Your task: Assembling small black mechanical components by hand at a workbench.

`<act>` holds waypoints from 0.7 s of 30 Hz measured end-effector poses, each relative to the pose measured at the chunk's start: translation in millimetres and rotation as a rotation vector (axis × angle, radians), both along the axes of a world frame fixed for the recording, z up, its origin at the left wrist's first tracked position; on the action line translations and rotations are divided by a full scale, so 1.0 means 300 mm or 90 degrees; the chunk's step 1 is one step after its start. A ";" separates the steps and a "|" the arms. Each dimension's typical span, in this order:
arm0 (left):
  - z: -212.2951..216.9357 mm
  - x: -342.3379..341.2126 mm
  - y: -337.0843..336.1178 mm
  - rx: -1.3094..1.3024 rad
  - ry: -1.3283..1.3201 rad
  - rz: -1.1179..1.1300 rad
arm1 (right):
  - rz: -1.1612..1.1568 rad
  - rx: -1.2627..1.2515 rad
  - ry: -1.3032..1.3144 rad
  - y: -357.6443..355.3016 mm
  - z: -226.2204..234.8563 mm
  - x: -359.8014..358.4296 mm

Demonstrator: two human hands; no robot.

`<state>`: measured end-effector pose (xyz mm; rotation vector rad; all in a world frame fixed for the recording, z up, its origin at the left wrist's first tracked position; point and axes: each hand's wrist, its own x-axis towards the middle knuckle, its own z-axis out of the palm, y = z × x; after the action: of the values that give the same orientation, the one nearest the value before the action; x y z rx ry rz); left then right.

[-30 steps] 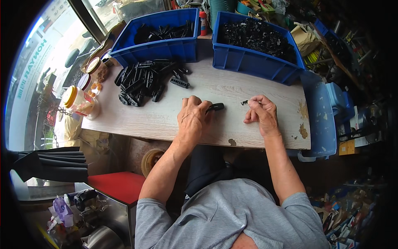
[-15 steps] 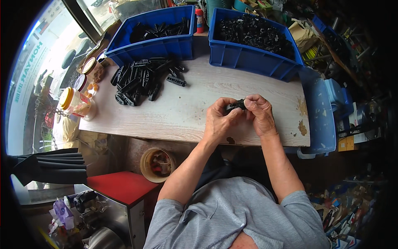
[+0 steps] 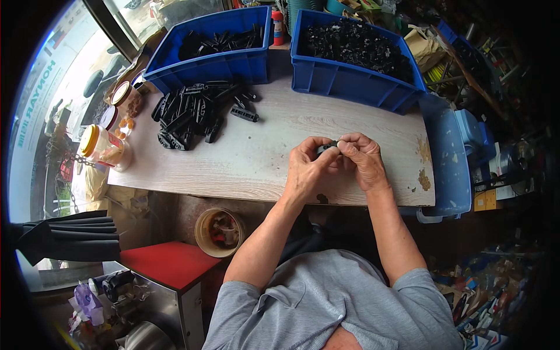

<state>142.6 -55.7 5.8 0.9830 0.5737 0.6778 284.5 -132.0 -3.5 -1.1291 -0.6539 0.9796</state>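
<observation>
Above the near part of the table, my left hand [image 3: 306, 169] is closed round a small black plastic part [image 3: 328, 145], mostly covered by the fingers. My right hand [image 3: 366, 163] pinches at the right end of that same part, thumb against forefinger. Whether a smaller piece sits between those right fingertips cannot be made out. To the left on the tabletop lies a heap of long black plastic parts [image 3: 189, 114]. One loose black plastic housing [image 3: 244, 114] with a row of slots rests at the right edge of the heap.
Two blue bins stand at the back: the left bin [image 3: 210, 71] holds long black parts, the right bin [image 3: 356, 86] many small black pieces. Lidded jars [image 3: 111, 153] line the table's [image 3: 262, 169] left edge. A waste bucket [image 3: 202, 233] stands below, beside a red-topped cabinet [image 3: 166, 262].
The black plastic part has turned and sunk deeper between my fingers, so less of it shows. My right fingertips have shifted slightly left, closer to my left hand. The view has shifted slightly.
</observation>
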 end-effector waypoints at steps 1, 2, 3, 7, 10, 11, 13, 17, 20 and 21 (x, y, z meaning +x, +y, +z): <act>0.017 -0.001 -0.002 -0.029 0.025 0.007 | -0.007 -0.004 -0.027 0.000 -0.011 0.011; 0.008 0.006 -0.003 -0.028 0.022 0.003 | -0.011 -0.003 -0.029 -0.005 -0.021 0.016; -0.003 0.009 0.001 -0.027 0.010 0.022 | -0.014 -0.017 -0.007 0.002 -0.005 -0.006; -0.016 0.006 -0.001 -0.015 0.014 0.067 | 0.000 -0.104 -0.093 0.012 0.035 -0.004; -0.041 0.001 0.002 -0.027 -0.043 0.096 | 0.016 -0.138 -0.103 0.023 0.075 -0.025; -0.046 -0.005 0.002 -0.026 -0.045 0.094 | 0.044 -0.160 -0.099 0.026 0.082 -0.029; -0.039 -0.007 -0.003 -0.064 -0.066 0.100 | 0.053 -0.157 -0.110 0.025 0.063 -0.027; -0.040 -0.002 -0.006 -0.085 -0.091 0.087 | -0.002 -0.097 -0.142 0.024 0.016 -0.036; -0.049 -0.013 -0.001 -0.074 -0.108 0.086 | -0.005 -0.096 -0.144 0.027 0.032 -0.062; -0.047 -0.012 -0.003 -0.076 -0.105 0.085 | -0.025 -0.093 -0.131 0.027 0.033 -0.068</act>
<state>139.1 -56.5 -8.4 0.7739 0.5312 0.8261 264.1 -124.0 6.5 -1.3798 -0.7314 0.8956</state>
